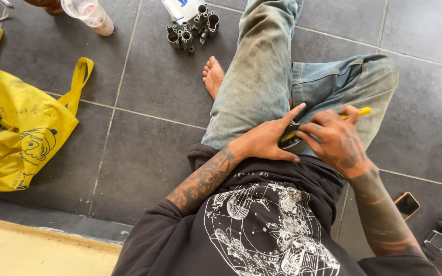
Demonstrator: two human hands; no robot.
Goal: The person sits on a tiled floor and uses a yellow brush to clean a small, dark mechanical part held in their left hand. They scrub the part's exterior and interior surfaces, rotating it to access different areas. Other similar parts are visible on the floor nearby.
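Left hand (267, 140): fingers spread fairly wide, flat on the jeans (262, 76) at the lap, index finger stretched out toward the right hand; it presses down and grips nothing.
Right hand (336, 140): fingers curled narrow round a yellow tool (365, 111), held slantwise over the lap. Its far end sticks out past the knuckles; its near end shows yellow just under the left index finger. The middle is covered by the hand, and its kind is hard to make out.
A small dark piece lies between the two hands, mostly hidden.
Bare foot (213, 76): on the grey tile floor (149, 153), partly behind the jeans.
Yellow bag (21, 133): left, slumped, two handles, a line drawing on its side; grey contents at its edge are cut off.
Metal profiles (190, 30): short grey pieces, bundled on end at the top, beside a white package with a blue mark, cut off.
Plastic cup (90, 13): top left, clear, tilted.
Phone (406, 204): right, partly hidden by the forearm.
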